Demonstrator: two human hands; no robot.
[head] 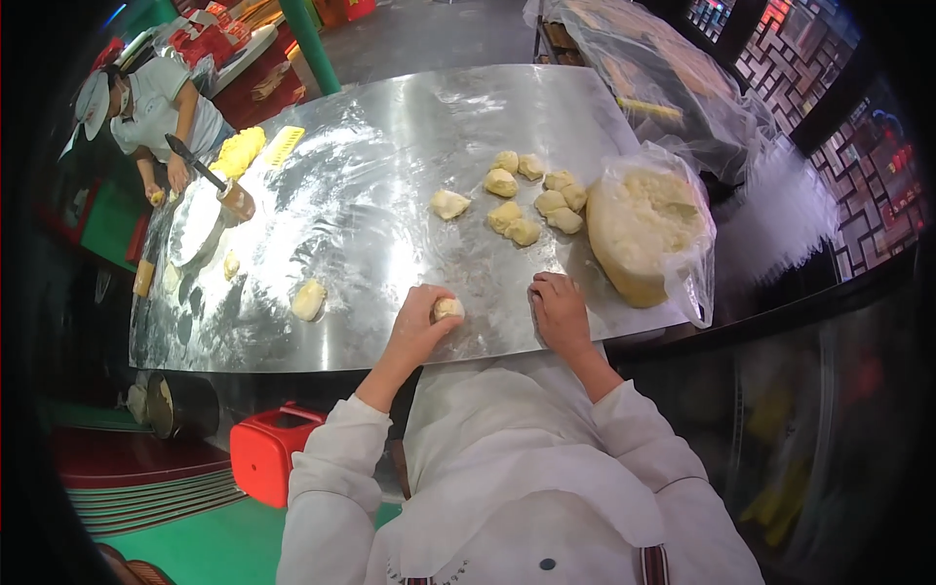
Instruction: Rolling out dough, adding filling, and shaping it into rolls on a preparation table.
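Observation:
Near the front edge of the metal-topped table [380, 219], my left hand [420, 322] curls round a small dough ball [448, 308], thumb and fingers on its sides. My right hand [560, 311] rests on the metal to the right, its fingers bent; whether anything lies under them cannot be seen. Beyond my hands lie several dough pieces [502, 183], some pressed together in clusters. A single dough lump [450, 205] sits left of them, and another dough piece [308, 300] lies farther left near the front edge.
A large dough mass [629, 241] in clear plastic stands at the right. At the left are a wooden mallet [235, 201], a yellow filling-like heap [240, 152] and a yellow scraper [284, 145]. A co-worker [157, 110] handles dough there. A red stool [270, 453] stands below the table's front.

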